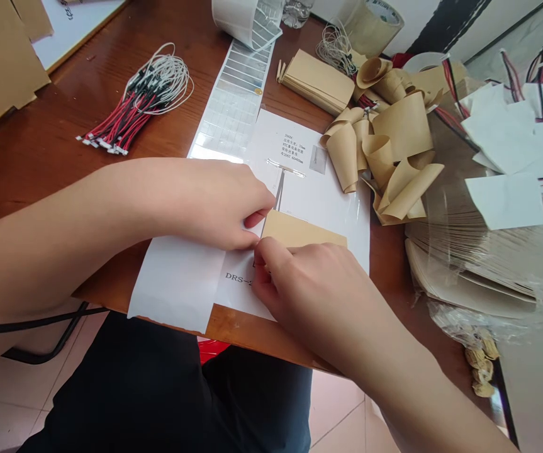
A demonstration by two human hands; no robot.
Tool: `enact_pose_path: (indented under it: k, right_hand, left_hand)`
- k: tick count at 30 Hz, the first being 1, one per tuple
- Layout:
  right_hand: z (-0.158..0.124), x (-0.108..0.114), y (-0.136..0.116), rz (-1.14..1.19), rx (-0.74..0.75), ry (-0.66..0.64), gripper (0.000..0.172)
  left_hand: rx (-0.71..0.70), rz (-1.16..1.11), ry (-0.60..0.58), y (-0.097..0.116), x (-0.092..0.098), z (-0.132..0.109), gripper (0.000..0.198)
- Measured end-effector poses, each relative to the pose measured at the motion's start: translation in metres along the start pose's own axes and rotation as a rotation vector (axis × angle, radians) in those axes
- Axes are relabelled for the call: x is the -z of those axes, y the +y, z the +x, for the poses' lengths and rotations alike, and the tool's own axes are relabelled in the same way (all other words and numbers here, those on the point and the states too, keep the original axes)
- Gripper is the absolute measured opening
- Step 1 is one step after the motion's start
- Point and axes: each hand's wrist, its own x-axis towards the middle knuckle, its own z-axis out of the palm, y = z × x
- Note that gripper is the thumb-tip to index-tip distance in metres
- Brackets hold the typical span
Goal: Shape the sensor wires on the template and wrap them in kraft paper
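Observation:
My left hand (209, 204) rests on the white printed sheet (318, 195), its fingertips pinching the paper beside a thin T-shaped sensor strip (284, 168). My right hand (306, 289) sits just below, with its fingertips at the lower left corner of a tan paper rectangle (302, 230). That rectangle lies over the strip's lower end, which is hidden. A white paper sheet (174, 283) printed "DRS-" runs under both hands and over the table edge. My fingers partly hide its print.
A bundle of red-and-black wires with white connectors (136, 107) lies on the wooden table (49, 189) at left. A sheet of clear square labels (233, 94) lies behind the papers. Curled tan sheets (384, 145) and white papers pile up at right.

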Motion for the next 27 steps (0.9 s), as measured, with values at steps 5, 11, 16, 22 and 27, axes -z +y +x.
enact_pose_path:
  k: [5,11,16,22,27]
  right_hand:
    - [0.001,-0.001,-0.002,-0.019,0.009,-0.017,0.014]
    - [0.001,-0.001,-0.001,-0.049,0.021,-0.018,0.013]
    - [0.003,0.002,0.004,-0.024,-0.035,-0.054,0.014]
    - [0.005,0.002,0.012,0.004,-0.115,-0.05,0.016]
    - [0.006,0.002,0.016,0.05,-0.142,-0.076,0.013]
  left_hand:
    - [0.001,0.007,-0.004,-0.002,-0.001,0.0,0.023]
    - [-0.014,0.018,-0.012,-0.004,-0.001,0.001,0.027]
    - [-0.036,0.013,0.015,-0.003,-0.001,-0.001,0.024]
    - [-0.023,0.002,0.004,-0.006,-0.002,0.0,0.027]
    - [-0.03,-0.01,0.001,-0.007,-0.002,0.0,0.03]
